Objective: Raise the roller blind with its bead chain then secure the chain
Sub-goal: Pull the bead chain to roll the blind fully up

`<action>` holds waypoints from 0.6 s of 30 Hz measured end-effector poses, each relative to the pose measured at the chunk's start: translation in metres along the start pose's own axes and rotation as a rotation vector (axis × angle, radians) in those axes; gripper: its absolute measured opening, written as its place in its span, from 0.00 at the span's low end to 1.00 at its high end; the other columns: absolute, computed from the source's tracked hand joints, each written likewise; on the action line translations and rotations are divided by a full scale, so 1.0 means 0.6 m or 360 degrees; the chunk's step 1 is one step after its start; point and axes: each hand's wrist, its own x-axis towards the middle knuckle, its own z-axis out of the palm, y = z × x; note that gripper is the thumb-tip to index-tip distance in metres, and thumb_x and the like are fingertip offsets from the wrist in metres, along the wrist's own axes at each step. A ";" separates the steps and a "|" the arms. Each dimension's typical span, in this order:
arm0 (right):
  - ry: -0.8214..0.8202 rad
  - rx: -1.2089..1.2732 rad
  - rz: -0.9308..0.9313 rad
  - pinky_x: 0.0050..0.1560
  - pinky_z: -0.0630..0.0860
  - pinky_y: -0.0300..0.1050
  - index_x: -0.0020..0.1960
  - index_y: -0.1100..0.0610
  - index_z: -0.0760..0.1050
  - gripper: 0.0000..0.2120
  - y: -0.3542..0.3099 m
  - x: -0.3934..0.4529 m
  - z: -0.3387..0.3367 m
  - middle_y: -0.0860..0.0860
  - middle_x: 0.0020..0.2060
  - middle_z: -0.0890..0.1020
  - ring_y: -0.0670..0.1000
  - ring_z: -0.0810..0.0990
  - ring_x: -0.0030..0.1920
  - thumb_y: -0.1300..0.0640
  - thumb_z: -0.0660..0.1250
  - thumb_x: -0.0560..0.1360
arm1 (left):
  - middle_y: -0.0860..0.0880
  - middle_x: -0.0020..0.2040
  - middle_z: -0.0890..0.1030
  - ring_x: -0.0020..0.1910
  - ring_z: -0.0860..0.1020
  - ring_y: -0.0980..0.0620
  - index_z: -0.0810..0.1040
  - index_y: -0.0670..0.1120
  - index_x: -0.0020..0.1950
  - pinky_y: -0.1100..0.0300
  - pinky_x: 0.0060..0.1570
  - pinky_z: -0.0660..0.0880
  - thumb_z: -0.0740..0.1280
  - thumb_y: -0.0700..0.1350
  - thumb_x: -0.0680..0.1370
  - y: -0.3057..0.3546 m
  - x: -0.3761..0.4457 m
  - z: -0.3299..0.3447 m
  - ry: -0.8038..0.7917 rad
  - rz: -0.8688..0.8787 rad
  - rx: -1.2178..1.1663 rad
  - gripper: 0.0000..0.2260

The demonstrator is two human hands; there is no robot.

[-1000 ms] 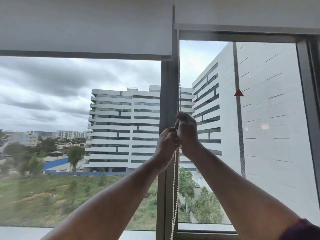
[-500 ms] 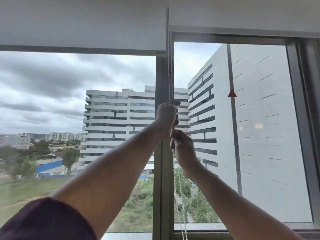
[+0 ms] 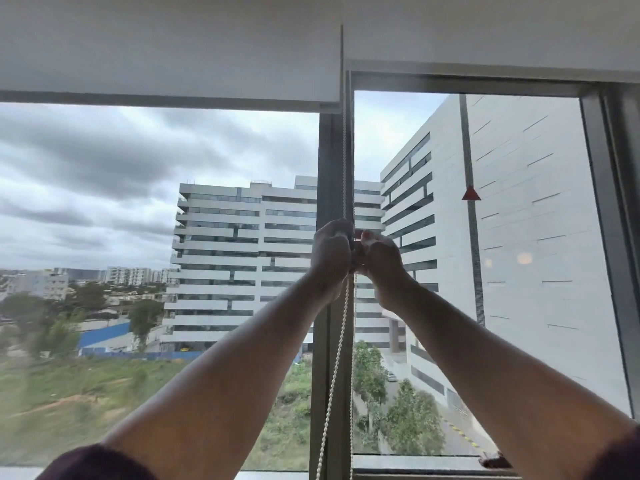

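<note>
two hands: both raised side by side in front of the grey window post [image 3: 323, 168], knuckles touching at the same height
left hand [image 3: 331, 252]: closed in a fist around the bead chain [image 3: 335, 362], back of the hand toward the camera
right hand [image 3: 377, 259]: fingers curled and pinched on the chain just beside the left fist — which strand it holds cannot be told
bead chain: white, two strands; runs up from the fists along the post to the gap between the two blinds, and hangs down below the hands, the nearer strand slanting slightly left toward the sill
left roller blind [image 3: 166, 50]: white, raised so that only the top part of the left pane is covered, its bottom bar level above the clouds
right roller blind [image 3: 491, 29]: white, its lower edge higher than the left one's, just above the top of the frame
sleeves: dark, showing at the bottom corners — forearms bare
outside: white office blocks with banded windows, a red triangle [image 3: 471, 194] on the right pane, grass and trees below, grey sky
</note>
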 end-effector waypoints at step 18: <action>0.0289 -0.0039 -0.0082 0.25 0.56 0.41 0.50 0.53 0.80 0.21 -0.063 0.014 0.050 0.49 0.28 0.71 0.47 0.62 0.24 0.69 0.52 0.74 | 0.50 0.26 0.66 0.21 0.63 0.54 0.68 0.47 0.33 0.63 0.23 0.61 0.53 0.37 0.84 -0.077 -0.072 -0.002 -0.0205 -0.0066 0.0120 0.19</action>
